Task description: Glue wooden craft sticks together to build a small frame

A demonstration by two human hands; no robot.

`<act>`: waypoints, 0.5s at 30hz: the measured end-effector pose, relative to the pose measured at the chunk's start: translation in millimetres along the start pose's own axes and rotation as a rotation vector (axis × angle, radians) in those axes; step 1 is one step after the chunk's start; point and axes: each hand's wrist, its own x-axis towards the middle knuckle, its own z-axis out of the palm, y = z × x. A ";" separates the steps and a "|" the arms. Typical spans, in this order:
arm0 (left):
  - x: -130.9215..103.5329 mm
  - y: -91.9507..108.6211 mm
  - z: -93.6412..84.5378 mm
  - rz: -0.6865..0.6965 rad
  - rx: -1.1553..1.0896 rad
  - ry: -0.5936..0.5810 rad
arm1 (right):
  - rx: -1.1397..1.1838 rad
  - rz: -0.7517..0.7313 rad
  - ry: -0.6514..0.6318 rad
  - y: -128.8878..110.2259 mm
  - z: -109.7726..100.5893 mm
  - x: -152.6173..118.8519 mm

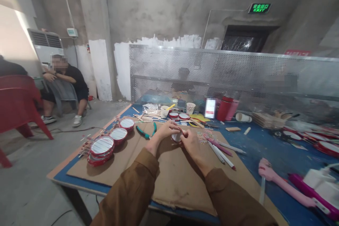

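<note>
Over the cardboard sheet [177, 187], both hands close around a small round red-rimmed piece with a pale face [176, 137]. My left hand [166, 131] reaches over its far left side, with the fingers bent onto the rim. My right hand [191, 142] pinches the near right edge between thumb and fingers. Fingers hide much of the piece. To the left stand stacks of similar red-rimmed discs [102, 145] with whitish faces, thin sticks poking out beside them. Green-handled pliers [145, 133] lie open near my left hand. Several pens [217, 151] rest right of my right hand.
Paper cups [190, 108], wooden sticks, a lit phone [210, 108] and a red bottle [224, 108] line the back, before a perforated metal screen [169, 67]. A pink tool [286, 185] and white plugs [319, 183] lie right. A person [75, 77] sits beyond the table.
</note>
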 end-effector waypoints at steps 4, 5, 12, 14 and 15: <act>1.2 -6.9 0.4 -0.032 -0.117 0.047 | -0.188 -0.140 0.083 1.0 4.4 -0.1; 1.0 -7.1 0.5 -0.032 -0.127 0.058 | -0.219 -0.152 0.097 0.6 4.8 -0.3; -4.4 4.6 3.7 -0.021 -0.019 0.134 | -0.342 -0.118 0.110 -5.1 4.0 -0.2; -5.0 7.8 5.9 -0.027 0.003 0.171 | -0.371 -0.119 0.119 -7.3 3.8 -0.1; -5.0 8.8 7.0 -0.032 0.008 0.189 | -0.387 -0.116 0.121 -8.7 3.7 -0.4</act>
